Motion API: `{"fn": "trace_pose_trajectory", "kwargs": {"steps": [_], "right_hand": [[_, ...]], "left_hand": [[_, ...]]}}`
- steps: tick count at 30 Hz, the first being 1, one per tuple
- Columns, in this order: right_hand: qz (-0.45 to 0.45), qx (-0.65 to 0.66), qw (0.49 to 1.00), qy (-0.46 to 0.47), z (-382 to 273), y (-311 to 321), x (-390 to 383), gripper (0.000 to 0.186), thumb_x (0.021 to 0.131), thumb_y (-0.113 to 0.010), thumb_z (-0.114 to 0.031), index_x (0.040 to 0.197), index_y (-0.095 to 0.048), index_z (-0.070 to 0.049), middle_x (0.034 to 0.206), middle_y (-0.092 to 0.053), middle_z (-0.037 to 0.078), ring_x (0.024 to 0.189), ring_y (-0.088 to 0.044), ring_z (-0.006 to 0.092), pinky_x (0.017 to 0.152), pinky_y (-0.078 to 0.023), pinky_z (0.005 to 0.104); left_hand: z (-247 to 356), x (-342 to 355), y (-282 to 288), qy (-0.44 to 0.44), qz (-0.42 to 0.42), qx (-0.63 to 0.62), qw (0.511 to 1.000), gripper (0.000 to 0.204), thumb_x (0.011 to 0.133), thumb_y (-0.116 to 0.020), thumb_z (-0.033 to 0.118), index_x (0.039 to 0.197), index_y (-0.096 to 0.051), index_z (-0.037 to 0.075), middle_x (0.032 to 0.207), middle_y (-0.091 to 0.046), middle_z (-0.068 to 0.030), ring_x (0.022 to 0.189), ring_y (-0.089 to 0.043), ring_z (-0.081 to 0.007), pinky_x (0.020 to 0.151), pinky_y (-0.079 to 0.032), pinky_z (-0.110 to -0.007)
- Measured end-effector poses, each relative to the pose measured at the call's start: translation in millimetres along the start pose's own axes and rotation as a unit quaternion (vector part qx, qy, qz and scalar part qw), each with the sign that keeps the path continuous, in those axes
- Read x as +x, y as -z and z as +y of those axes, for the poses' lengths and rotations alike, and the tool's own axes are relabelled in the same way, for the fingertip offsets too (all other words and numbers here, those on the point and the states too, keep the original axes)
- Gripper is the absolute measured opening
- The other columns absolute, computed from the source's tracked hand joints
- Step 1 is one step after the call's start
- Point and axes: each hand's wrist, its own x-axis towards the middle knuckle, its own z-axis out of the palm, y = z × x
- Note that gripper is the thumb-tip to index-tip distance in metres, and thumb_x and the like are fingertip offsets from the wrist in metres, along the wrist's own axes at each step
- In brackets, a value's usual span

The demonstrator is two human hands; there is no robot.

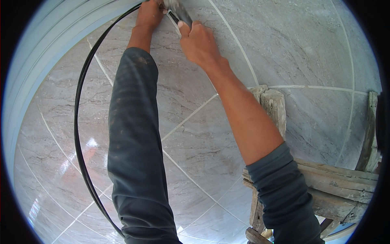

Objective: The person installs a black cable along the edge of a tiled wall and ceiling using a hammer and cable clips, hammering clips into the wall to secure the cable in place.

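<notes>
At the top of the view, my left hand (150, 15) is closed at the upper end of a black cable (77, 110). The cable bows down the left side in a long curve and passes behind my left sleeve. Just right of it, my right hand (200, 42) is wrapped round the lower part of a grey hand tool (185, 16) with a dark, narrow piece beside its handle. The tool's upper end is blurred and runs up to my left fingers. What the two hands meet on is partly cut off by the upper edge.
Grey marbled tiles (195, 134) with pale joints fill most of the view. A pale ribbed panel (36, 53) curves along the upper left. Rough wooden beams (337, 181) stand at the lower right, close to my right forearm, with an upright post (274, 107) behind it.
</notes>
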Motion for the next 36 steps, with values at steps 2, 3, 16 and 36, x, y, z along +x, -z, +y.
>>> {"fn": "trace_pose_trajectory", "kwargs": {"steps": [2,3,16,36], "right_hand": [[-0.003,-0.027,1.0,-0.001,3.7,0.2,4.7,0.051,0.104,-0.045,-0.04,0.103,-0.053,0.01,0.085,-0.066,0.036,0.084,-0.068,0.0511,0.074,-0.055,0.0537],[-0.003,-0.025,1.0,0.0,5.5,-1.5,4.6,0.051,0.104,-0.045,-0.04,0.103,-0.053,0.01,0.085,-0.066,0.036,0.084,-0.068,0.0511,0.074,-0.055,0.0537],[0.019,0.045,0.999,-0.014,-5.7,-2.7,-8.7,0.052,0.104,-0.045,-0.04,0.105,-0.054,0.012,0.09,-0.065,0.039,0.088,-0.067,0.0524,0.077,-0.055,0.0541],[-0.012,0.025,0.999,-0.026,0.2,-2.5,-5.9,0.053,0.104,-0.044,-0.041,0.106,-0.052,0.012,0.089,-0.066,0.036,0.088,-0.067,0.0524,0.079,-0.054,0.055]], "left_hand": [[3.3,-0.4,0.4,-0.014,0.011,0.095,0.995,0.012,0.077,-0.076,0.005,0.088,-0.071,0.007,0.081,-0.073,-0.01,0.077,-0.071,-0.0267,0.071,-0.055,-0.038],[3.8,0.2,1.9,-0.015,0.011,0.097,0.995,0.012,0.077,-0.076,0.005,0.088,-0.071,0.007,0.081,-0.073,-0.01,0.077,-0.071,-0.0267,0.071,-0.055,-0.038],[4.0,-2.4,3.4,0.006,0.003,-0.038,0.999,0.016,0.077,-0.075,0.002,0.092,-0.071,0.005,0.084,-0.074,-0.0109,0.08,-0.072,-0.0265,0.073,-0.054,-0.038],[7.0,-1.5,2.2,-0.011,0.012,-0.031,0.999,0.015,0.075,-0.077,0.004,0.089,-0.07,0.005,0.08,-0.073,-0.0103,0.077,-0.072,-0.0274,0.071,-0.055,-0.039]]}}
